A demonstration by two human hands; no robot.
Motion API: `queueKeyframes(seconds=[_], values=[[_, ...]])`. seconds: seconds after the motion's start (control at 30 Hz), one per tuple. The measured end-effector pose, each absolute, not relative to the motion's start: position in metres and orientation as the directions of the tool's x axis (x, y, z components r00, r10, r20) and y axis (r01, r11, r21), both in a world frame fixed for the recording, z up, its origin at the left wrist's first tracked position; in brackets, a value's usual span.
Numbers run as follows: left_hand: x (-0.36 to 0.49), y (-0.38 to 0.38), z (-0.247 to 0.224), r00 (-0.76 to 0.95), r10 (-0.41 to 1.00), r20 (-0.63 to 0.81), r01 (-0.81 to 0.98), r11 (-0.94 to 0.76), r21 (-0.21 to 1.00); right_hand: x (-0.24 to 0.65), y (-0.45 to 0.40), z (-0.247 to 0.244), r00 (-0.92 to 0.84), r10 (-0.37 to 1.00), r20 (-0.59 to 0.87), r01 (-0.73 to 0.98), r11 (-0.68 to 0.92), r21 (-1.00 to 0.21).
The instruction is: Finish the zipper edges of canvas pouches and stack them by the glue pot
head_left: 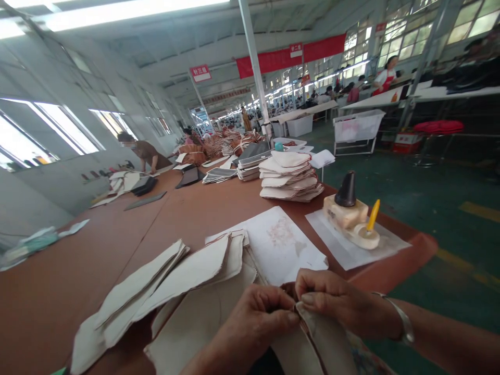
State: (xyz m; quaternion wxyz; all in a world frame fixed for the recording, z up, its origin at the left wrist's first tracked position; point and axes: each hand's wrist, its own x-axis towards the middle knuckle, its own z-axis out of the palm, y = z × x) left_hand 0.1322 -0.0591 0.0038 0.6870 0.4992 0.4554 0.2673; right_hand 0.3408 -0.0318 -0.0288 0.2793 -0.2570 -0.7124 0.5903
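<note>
At the table's near edge, both hands pinch the brown-edged seam of a cream fabric piece (302, 351). My left hand (261, 315) has thumb and forefinger closed on the seam from the left. Right beside it my right hand (346, 304), with a bangle at the wrist, grips the same edge, fingertips nearly touching the left ones. The fabric hangs down below the hands, its lower part out of view. To the left lie several overlapping cream fabric pieces (187, 276) with brown edges. A white paper sheet (279, 242) rests just beyond the hands.
On the brown table (164, 219), a stack of cream pieces (289, 177) stands farther back. At right, a black cone (346, 188) sits on a pale block beside a yellow-handled tool (373, 214) in a small dish. A co-worker (144, 153) leans over the far left side.
</note>
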Motion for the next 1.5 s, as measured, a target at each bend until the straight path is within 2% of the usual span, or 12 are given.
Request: queueKeyframes(seconds=[0.2,0.37,0.53,0.63,0.77,0.83,0.9,1.0,1.07,1.13,1.27,1.5], values=[[0.139,-0.063,0.005,0.339,0.883,-0.325,0.376,0.190,0.907,0.332,-0.035,-0.018,-0.690,0.724,-0.009,0.107,0.090,-0.990],[0.142,-0.068,-0.004,0.270,0.936,-0.227,0.569,0.035,0.822,0.330,-0.038,-0.020,-0.623,0.782,0.006,0.193,0.161,-0.968],[0.141,-0.069,-0.014,0.274,0.962,-0.010,0.624,-0.170,0.763,0.331,-0.042,-0.030,-0.554,0.832,0.023,0.223,0.175,-0.959],[0.138,-0.070,-0.014,0.405,0.906,0.125,0.689,-0.392,0.610,0.331,-0.044,-0.032,-0.532,0.847,0.015,0.208,0.148,-0.967],[0.134,-0.075,-0.015,0.556,0.828,0.064,0.788,-0.551,0.275,0.331,-0.045,-0.031,-0.522,0.853,-0.023,0.190,0.091,-0.978],[0.134,-0.078,-0.018,0.568,0.822,0.039,0.805,-0.564,0.184,0.331,-0.046,-0.031,-0.520,0.853,-0.032,0.195,0.082,-0.977],[0.135,-0.078,-0.019,0.531,0.846,0.054,0.810,-0.525,0.262,0.332,-0.047,-0.030,-0.524,0.851,-0.047,0.200,0.069,-0.977],[0.137,-0.075,-0.015,0.391,0.920,0.036,0.746,-0.340,0.573,0.333,-0.047,-0.029,-0.528,0.846,-0.072,0.189,0.034,-0.981],[0.137,-0.072,-0.009,0.347,0.934,-0.087,0.632,-0.164,0.758,0.334,-0.048,-0.028,-0.531,0.843,-0.084,0.159,0.002,-0.987],[0.134,-0.069,-0.002,0.376,0.902,-0.211,0.508,-0.011,0.861,0.335,-0.048,-0.027,-0.535,0.840,-0.091,0.119,-0.032,-0.992],[0.129,-0.066,0.004,0.425,0.846,-0.322,0.375,0.159,0.913,0.336,-0.050,-0.028,-0.523,0.849,-0.079,0.077,-0.045,-0.996],[0.139,-0.066,-0.008,0.362,0.827,-0.430,0.427,0.263,0.865,0.334,-0.052,-0.027,-0.485,0.871,-0.076,0.099,-0.032,-0.995]])
